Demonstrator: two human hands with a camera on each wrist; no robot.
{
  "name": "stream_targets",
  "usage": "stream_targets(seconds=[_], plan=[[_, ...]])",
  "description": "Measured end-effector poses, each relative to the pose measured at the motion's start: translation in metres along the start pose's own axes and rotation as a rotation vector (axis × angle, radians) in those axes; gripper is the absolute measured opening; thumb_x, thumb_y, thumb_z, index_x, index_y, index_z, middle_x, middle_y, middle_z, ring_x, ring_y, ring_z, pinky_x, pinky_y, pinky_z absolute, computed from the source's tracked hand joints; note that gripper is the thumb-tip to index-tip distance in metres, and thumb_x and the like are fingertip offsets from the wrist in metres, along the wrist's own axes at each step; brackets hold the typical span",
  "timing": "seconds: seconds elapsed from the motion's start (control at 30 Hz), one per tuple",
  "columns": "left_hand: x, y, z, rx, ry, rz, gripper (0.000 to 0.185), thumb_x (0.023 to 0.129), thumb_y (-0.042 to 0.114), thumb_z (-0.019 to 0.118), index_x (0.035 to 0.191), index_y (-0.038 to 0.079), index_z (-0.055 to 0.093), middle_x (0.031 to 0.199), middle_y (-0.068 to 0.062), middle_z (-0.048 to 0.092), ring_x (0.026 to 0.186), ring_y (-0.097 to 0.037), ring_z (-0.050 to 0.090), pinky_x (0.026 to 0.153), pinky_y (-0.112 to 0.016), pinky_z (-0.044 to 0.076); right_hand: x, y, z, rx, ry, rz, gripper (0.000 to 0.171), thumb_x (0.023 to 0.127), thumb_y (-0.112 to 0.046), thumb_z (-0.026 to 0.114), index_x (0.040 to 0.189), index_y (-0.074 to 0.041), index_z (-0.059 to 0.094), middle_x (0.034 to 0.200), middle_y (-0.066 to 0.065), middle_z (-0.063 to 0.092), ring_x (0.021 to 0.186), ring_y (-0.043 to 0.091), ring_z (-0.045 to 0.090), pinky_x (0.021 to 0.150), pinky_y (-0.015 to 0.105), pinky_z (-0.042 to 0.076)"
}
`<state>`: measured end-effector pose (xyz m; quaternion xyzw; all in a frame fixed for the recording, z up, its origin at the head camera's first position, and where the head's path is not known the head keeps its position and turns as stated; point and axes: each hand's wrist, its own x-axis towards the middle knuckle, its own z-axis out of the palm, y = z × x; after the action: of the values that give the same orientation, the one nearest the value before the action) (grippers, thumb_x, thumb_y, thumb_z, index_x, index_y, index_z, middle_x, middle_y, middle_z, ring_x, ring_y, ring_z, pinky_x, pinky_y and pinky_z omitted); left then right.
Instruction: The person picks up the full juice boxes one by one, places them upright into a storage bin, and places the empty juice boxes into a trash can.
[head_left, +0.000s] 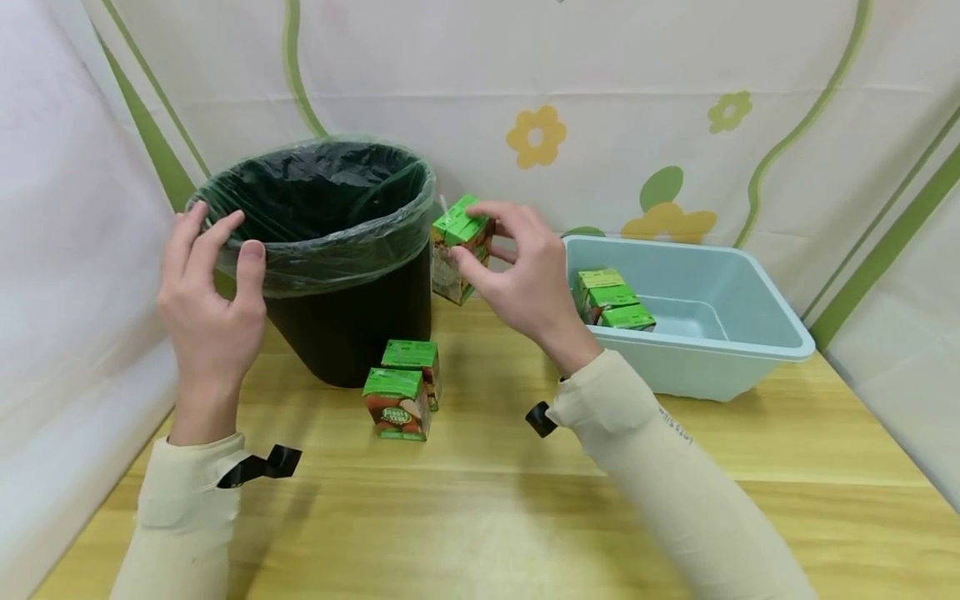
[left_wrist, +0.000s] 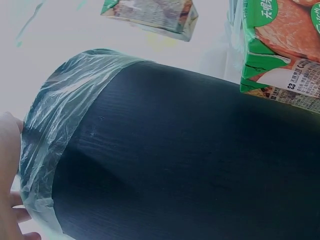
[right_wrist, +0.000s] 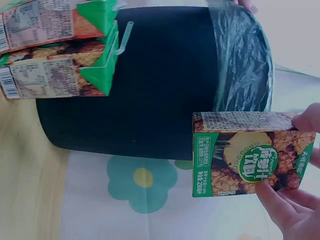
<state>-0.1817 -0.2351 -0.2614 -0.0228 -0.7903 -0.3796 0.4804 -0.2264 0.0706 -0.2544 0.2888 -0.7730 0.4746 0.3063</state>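
My right hand [head_left: 525, 262] holds a pineapple juice box [right_wrist: 247, 160] between thumb and fingers. In the head view this box hangs just right of the bin's rim, its green top facing up and a straw sticking out. The black bin [head_left: 352, 325] is lined with a clear plastic bag [head_left: 337, 262] folded over its rim. At the rim's left side is my left hand [head_left: 213, 292], with fingers spread and fingertips right at the bag. Two more juice boxes stand close together in front of the bin, a front one [head_left: 395, 408] and a rear one [head_left: 411, 354].
A pale blue tub [head_left: 697, 367] stands on the right of the wooden table [head_left: 465, 517], with several juice boxes [head_left: 611, 300] against its left wall. Behind everything hangs a white curtain [head_left: 450, 50] with flowers and green vines.
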Motion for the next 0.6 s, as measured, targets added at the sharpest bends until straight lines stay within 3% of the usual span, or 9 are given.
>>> stream_targets(seconds=[0.33,0.6], plan=[[0.004,0.004,0.002,-0.020,0.012,0.010,0.046,0.103,0.036,0.062,0.136,0.006,0.072,0.160,-0.013,0.055,0.159,-0.028,0.040,0.133,-0.035,0.024,0.019,-0.016,-0.014,0.012,-0.032,0.003,0.037,0.095,-0.016,0.076,0.130,-0.008,0.069,0.129,0.012,0.067,0.117,0.021,0.071,0.098,0.025,0.060],[0.001,0.001,0.001,-0.025,0.001,-0.001,0.045,0.104,0.034,0.061,0.137,0.005,0.071,0.161,-0.013,0.054,0.159,-0.028,0.038,0.133,-0.034,0.024,0.043,-0.033,-0.022,0.098,0.045,0.023,0.036,0.093,-0.014,0.077,0.127,-0.006,0.070,0.129,0.011,0.067,0.114,0.018,0.072,0.099,0.027,0.061]])
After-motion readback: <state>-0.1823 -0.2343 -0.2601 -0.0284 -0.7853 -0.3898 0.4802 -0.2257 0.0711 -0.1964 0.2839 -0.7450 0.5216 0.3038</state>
